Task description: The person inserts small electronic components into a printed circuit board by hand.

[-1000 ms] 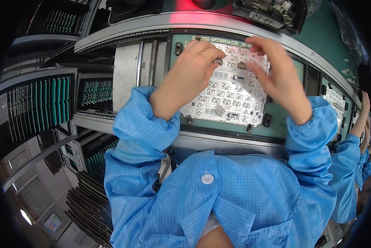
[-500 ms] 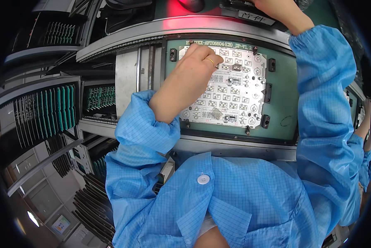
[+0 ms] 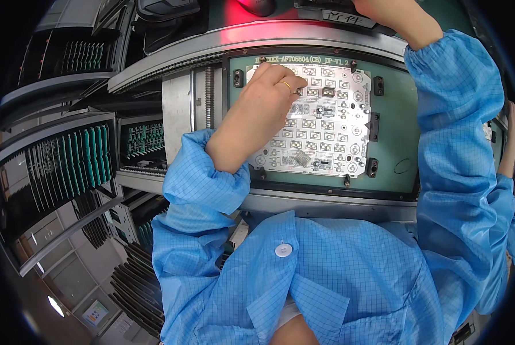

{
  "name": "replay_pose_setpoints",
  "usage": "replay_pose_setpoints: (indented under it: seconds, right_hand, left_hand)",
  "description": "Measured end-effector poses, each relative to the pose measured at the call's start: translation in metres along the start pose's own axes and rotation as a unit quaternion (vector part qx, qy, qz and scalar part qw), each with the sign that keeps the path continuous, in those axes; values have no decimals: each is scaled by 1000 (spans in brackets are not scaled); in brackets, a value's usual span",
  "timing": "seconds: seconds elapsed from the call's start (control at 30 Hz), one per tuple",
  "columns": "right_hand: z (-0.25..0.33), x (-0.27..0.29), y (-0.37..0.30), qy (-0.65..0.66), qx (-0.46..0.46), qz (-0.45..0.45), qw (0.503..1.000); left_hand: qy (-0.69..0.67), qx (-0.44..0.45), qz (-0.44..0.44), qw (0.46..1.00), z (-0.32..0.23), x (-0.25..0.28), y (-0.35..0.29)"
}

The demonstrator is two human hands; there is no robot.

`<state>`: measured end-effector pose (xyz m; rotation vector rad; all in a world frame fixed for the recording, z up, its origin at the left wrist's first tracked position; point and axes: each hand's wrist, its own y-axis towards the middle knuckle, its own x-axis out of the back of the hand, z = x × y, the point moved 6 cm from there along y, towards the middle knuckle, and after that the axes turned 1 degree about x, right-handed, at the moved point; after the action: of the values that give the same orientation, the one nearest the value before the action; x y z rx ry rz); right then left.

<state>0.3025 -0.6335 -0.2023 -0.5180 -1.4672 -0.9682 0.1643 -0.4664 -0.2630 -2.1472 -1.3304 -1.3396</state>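
My left hand (image 3: pixel 257 109), with a ring on one finger, rests over the upper left of a white circuit board (image 3: pixel 340 155). Its fingers are bent and pressed together at the board's surface; a small dark bit shows at the fingertips, too small to name. Just right of them a small dark component (image 3: pixel 328 91) stands on the board. The board lies on a green fixture plate (image 3: pixel 395 129), between black holders (image 3: pixel 379 86). My right hand (image 3: pixel 378 8) reaches to the top edge, beside a dark bin with a white label (image 3: pixel 349 18); its fingers are out of view.
A metal rail (image 3: pixel 257 33) crosses behind the fixture, lit red in part. Racks of upright green boards (image 3: pixel 73 161) stand at left. A dark rounded device (image 3: pixel 256 6) sits beyond the rail. At far right shows another person's arm (image 3: pixel 507 149).
The view has shifted slightly. My left hand stays at nearly the same spot on the board, fingers still bent down. My right arm remains stretched toward the top edge.
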Motion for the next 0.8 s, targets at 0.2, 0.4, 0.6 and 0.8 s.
replay_pose_setpoints:
  seconds: [0.2, 0.4, 0.6, 0.8]
  right_hand:
    - [-5, -2, 0, -13, -6, 33, 999]
    - [-2, 4, -4, -32, -46, 79, 995]
    - [-2, -2, -1, -45, 15, 58, 997]
    - [-2, -1, -4, -37, 10, 65, 997]
  left_hand:
    - [-10, 12, 3, 1000, 1, 1, 0]
    - [2, 14, 2, 1000, -4, -7, 6]
    - [6, 10, -2, 1000, -6, -1, 4]
    - [40, -15, -33, 999, -31, -4, 22]
